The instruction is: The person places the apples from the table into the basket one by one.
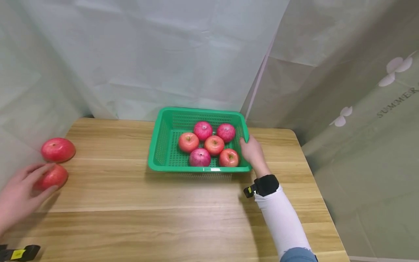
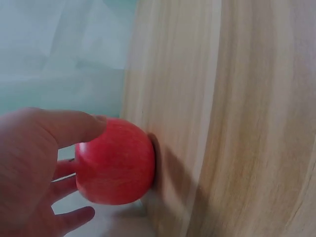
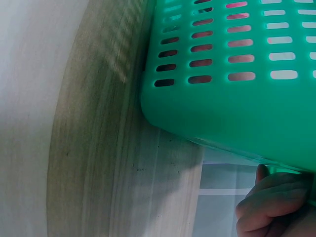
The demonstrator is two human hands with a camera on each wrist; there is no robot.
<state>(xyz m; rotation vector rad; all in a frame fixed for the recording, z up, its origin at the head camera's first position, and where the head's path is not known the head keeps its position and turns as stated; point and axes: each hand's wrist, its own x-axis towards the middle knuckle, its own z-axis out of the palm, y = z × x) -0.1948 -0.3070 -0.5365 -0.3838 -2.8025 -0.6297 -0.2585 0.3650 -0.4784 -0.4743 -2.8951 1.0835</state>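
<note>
At the table's left edge my left hand point(image 1: 19, 194) has its thumb and fingers around a red apple point(image 1: 54, 177). In the left wrist view the thumb lies on that apple point(image 2: 116, 165), and the other fingers reach behind it. A second red apple point(image 1: 58, 149) sits just beyond it. My right hand point(image 1: 253, 151) grips the right rim of a green plastic basket point(image 1: 153, 145), which holds several red and pinkish apples point(image 1: 214, 145). From the right wrist, the slotted basket wall point(image 3: 222, 113) fills much of the view, with the curled fingers point(image 3: 271, 197) at its rim.
The wooden table point(image 1: 131, 225) has its back edge against a pale hanging sheet point(image 1: 183, 54). More sheeting point(image 1: 360, 174) with printed lettering hangs on the right. A dark camera strap point(image 1: 266, 185) is on the right wrist.
</note>
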